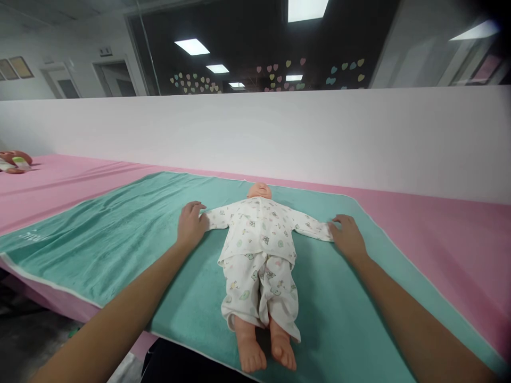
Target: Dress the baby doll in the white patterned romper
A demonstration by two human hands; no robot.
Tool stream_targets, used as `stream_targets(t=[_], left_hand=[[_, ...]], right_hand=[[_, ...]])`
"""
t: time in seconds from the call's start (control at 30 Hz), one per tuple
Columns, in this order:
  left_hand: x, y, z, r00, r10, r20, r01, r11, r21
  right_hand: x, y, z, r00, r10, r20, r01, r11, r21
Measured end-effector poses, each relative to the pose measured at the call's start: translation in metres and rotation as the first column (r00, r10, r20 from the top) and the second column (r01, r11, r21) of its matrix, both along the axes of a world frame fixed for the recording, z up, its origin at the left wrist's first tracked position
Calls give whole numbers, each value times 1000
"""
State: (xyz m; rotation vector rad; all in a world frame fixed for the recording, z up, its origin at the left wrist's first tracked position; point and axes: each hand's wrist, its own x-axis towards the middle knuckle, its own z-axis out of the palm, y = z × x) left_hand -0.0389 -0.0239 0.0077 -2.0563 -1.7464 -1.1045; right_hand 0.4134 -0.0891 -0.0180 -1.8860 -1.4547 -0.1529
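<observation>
A baby doll [259,226] lies on its back with its feet toward me and both arms stretched out sideways. It wears a white long-sleeved top and white trousers [241,282], both with small printed figures; its feet are bare. My left hand [192,226] is closed at the cuff of the sleeve on the left side of the view. At the opposite sleeve's end, my right hand [349,236] pinches the cuff between thumb and fingers. Both of the doll's hands are hidden in the cuffs or behind my fingers.
Beneath the doll is a green towel [131,239] with a white edge, wrinkled on the left, over a pink covered table [447,239]. Another doll [16,161] lies partly in view at the far left. A low white wall [255,138] runs behind the table.
</observation>
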Motion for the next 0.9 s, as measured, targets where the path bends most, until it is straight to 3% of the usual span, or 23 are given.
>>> stream_targets(t=[0.1,0.2,0.3,0.43,0.53,0.6,0.7,0.8,0.9], left_hand=[[9,-1,-3,988,-74,-133,60,992,-111],[12,-2,-5,971,-137,-195,82,960,-266],[12,-7,-6,970,-145,-196,58,918,-393],[13,-9,-5,983,-75,-170,-10,893,-451],[14,-11,-4,985,-33,-168,-46,894,-447],[18,-17,-1,982,-38,-182,-33,927,-374],[27,-41,4,961,-192,-201,144,963,-229],[35,-82,9,883,-446,-150,404,882,-242],[39,-130,12,854,-519,32,506,817,-275]], right_hand=[[-20,-1,0,959,210,189,-202,977,-64],[-30,2,-5,908,328,262,-290,941,-174],[-27,7,-14,913,333,234,-272,927,-259],[-18,11,-19,924,316,215,-241,919,-314],[-25,5,-14,931,270,245,-200,940,-276],[-39,-3,-8,925,271,266,-222,954,-200],[-73,-22,3,877,420,234,-410,908,-92],[-106,-48,15,788,599,143,-608,794,25],[-126,-77,29,748,655,101,-663,736,138]])
